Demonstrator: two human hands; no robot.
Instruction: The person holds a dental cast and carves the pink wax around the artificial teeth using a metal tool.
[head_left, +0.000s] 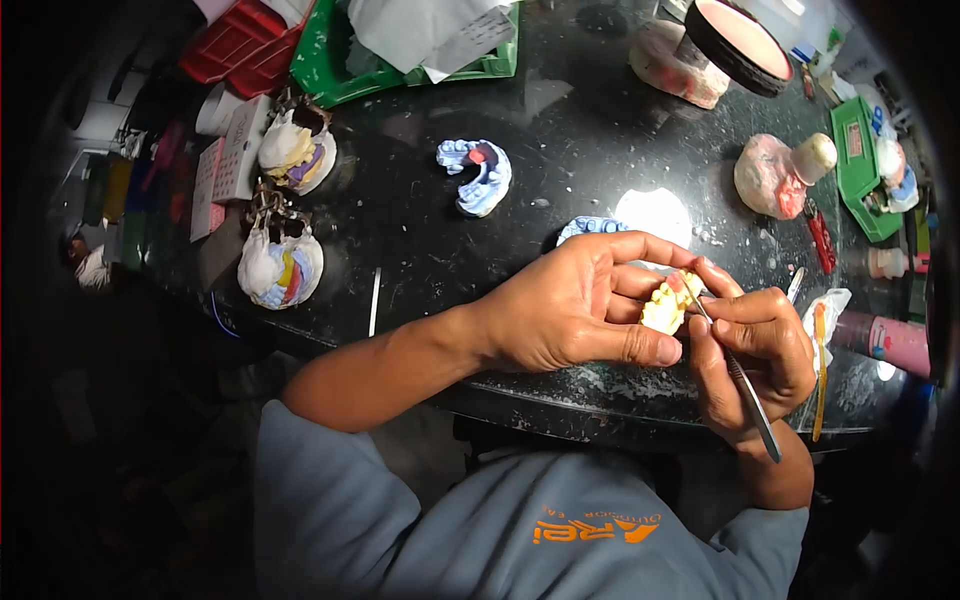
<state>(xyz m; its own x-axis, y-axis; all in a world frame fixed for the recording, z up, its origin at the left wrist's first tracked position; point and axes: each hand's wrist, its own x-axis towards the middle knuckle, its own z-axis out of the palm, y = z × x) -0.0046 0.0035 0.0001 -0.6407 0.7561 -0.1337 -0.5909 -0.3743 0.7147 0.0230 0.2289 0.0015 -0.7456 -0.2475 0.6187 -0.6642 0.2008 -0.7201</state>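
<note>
My left hand (570,305) is closed around a pale yellow dental model (662,308), thumb on its near side and fingers behind it. A small pink patch shows on the model's upper part. In my right hand (755,355) a slim metal dental carving tool (745,385) is held like a pen, its tip at the pink patch. Whether the tip touches the patch or hovers just over it, I cannot tell. Partly hidden behind my left hand lies a blue dental model (592,226). Farther off, a blue arch model (487,180) with a pink spot rests on the black table.
Two articulators with mounted models (280,265) stand at the left, near small boxes (240,150). A green tray (330,75) with papers is at the back. Right of my hands are a yellow-handled tool (821,370), a red-handled tool (821,240) and a pink-stained lump (768,175).
</note>
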